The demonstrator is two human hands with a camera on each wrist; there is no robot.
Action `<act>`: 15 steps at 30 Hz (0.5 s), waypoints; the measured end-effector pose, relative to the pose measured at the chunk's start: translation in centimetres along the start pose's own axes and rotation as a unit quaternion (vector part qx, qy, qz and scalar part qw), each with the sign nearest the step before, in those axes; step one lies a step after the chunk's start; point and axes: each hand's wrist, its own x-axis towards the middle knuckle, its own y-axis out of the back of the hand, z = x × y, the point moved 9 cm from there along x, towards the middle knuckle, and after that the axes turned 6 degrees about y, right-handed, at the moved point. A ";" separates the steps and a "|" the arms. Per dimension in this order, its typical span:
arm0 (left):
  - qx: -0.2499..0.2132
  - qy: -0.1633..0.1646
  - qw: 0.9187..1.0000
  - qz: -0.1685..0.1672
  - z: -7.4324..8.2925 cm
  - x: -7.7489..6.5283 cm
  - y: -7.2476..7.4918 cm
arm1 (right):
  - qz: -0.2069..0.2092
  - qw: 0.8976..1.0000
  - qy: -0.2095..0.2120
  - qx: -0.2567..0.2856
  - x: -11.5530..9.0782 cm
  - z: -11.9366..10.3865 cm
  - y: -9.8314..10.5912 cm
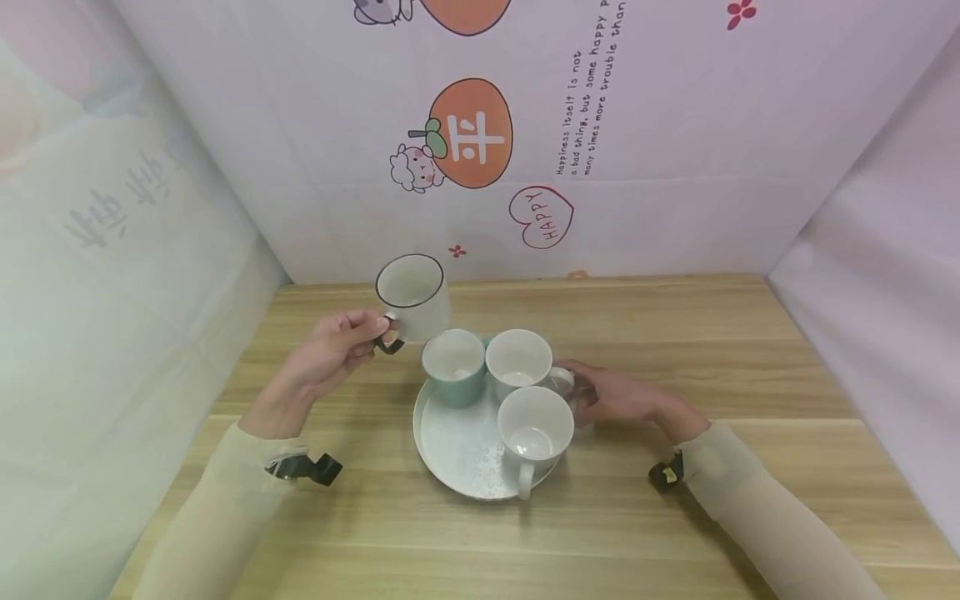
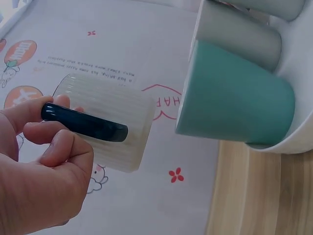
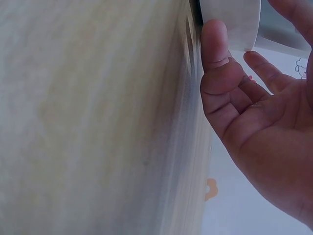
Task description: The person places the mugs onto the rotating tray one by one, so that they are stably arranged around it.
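My left hand (image 1: 333, 354) pinches the dark handle (image 2: 85, 122) of a white mug (image 1: 423, 308) with a dark rim. That mug is lifted above the table behind the tray's left side; ribbed walls show in the left wrist view. On the round white tray (image 1: 453, 454) stand a teal mug (image 1: 457, 387) and two white mugs, one at the back (image 1: 517, 358) and one nearer the front (image 1: 536, 425). Beside the tray's right edge is my right hand (image 1: 618, 393), its fingers loosely bent against the tray's white side (image 3: 230, 22). Mugs partly hide those fingertips in the head view.
A wooden table (image 1: 675, 517) lies under the tray. Printed white cloth (image 1: 637, 217) rises as a wall behind, with plain pale cloth (image 1: 885, 275) on the right and more cloth on the left. A dark strap (image 1: 307, 468) hangs from the left wrist.
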 end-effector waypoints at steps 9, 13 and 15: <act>0.009 0.008 0.999 -0.041 -0.2 -1.9 -1.7 | 0.000 1.000 -0.001 0.012 0.0 0.1 -0.2; 0.017 0.014 0.998 -0.056 -0.5 -2.6 -2.4 | 0.000 1.000 0.003 0.010 0.0 0.1 -0.1; 0.016 0.009 0.997 -0.069 -0.6 -2.9 -2.8 | 0.001 1.000 0.004 0.010 0.0 0.1 0.0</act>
